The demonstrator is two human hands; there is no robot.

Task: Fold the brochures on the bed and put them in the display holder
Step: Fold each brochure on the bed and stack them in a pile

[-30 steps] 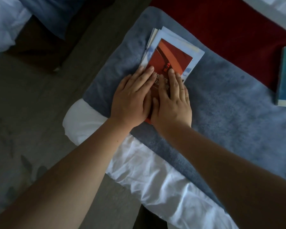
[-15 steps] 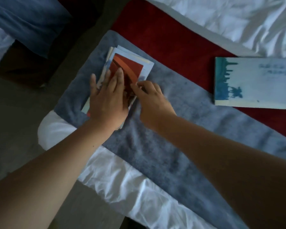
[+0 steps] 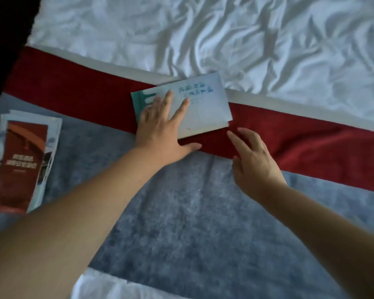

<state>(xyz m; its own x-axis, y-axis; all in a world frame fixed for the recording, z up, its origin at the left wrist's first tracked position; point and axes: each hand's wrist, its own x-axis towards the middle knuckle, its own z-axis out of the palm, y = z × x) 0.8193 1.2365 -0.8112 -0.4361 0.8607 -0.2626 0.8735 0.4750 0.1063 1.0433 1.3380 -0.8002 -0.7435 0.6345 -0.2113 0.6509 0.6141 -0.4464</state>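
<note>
Both our hands have left the stack (image 3: 24, 165), where they were pressing half a second ago, and reached over to the pale blue brochure (image 3: 205, 104). It lies flat and slightly askew across the red band (image 3: 73, 98), its far edge over the white border of the sheet (image 3: 203, 35).

Our left hand (image 3: 160, 130) lies palm down on the brochure's left half, fingers straight and spread, gripping nothing; the thumb sticks out to the side on the red band, off the paper. Our right hand (image 3: 255, 162) is just beside the brochure's near right corner, apart from it, fingers loosely spread and a little bent, with nothing in it. Whether it touches the cloth we cannot tell.

Teal print at the brochure's left end is partly covered by our left fingers, and the blue lettering is too blurred to read. We see a second paper edge along its near side.

Well to the left, the stack rests on the grey throw (image 3: 181, 212), a red-fronted leaflet on top, cut off by the frame edge.
</note>
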